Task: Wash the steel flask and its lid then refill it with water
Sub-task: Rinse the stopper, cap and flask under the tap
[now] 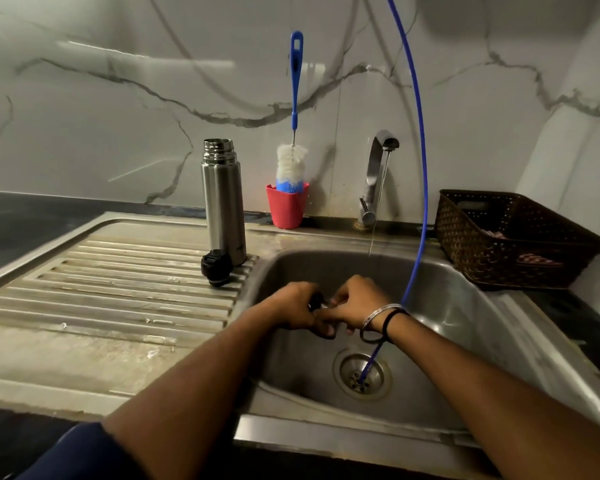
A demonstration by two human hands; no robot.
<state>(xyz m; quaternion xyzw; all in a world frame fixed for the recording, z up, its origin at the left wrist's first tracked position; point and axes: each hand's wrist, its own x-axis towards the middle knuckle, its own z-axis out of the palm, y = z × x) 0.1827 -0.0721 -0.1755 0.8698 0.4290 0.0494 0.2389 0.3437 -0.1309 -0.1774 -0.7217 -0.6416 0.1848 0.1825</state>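
Left hand: over the sink basin, fingers curled round a small dark lid part, gripping it from the left.
Right hand: pressed up against the left, fingers curled onto the same dark piece from the right; silver bangle and black thread at the wrist.
Lid part: wedged between both hands, mostly hidden, only a dark edge showing above the knuckles.
Steel flask: upright and uncapped on the draining board, at the back right corner of the ribs, just left of the basin.
Black cap: lying tilted on the ribs, right at the foot of the flask, touching or nearly so.
Tap: running, thin stream falling into the back of the basin, behind the hands.
Sink: steel, wet; drain strainer below the wrists.
Blue hose: arcing down from the top, passing behind the right wrist, end resting in the drain.
Bottle brush: standing bristles-down in a red cup against the marble wall, between flask and tap.
Brown basket: on the counter right of the tap, some cloth inside.
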